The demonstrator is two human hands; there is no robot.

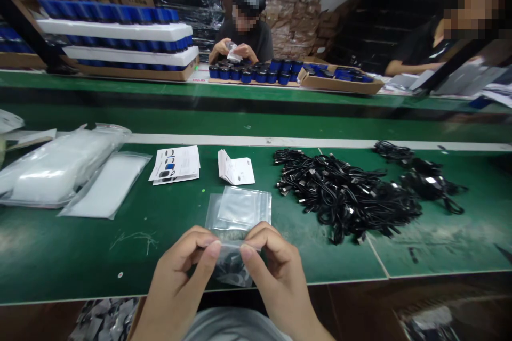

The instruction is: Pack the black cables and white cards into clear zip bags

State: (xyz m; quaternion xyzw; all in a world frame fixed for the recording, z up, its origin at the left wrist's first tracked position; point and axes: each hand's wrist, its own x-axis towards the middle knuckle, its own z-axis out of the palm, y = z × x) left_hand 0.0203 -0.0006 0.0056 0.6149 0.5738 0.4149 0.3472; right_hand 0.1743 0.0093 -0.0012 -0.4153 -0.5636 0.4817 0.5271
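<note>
Between my two hands hangs a small clear zip bag (232, 266), its top edge pinched on both sides. Something dark shows inside it, perhaps a coiled cable, though I cannot make it out fully. My left hand (188, 261) grips the left end of the top strip between thumb and forefinger. The right end is pinched by my right hand (274, 266) in the same way. Just beyond my fingertips, flat clear zip bags (240, 206) lie on the green table. Farther back stand a stack of small folded leaflets (240, 170) and printed sheets (176, 164).
A large pile of black USB cables (344, 192) covers the right side, with smaller bundles (432, 178) behind it. Packs of clear bags (72, 165) lie left. Across the bench, a co-worker (244, 26) handles something near blue containers (256, 72). Below the edge sits a box of filled bags (106, 319).
</note>
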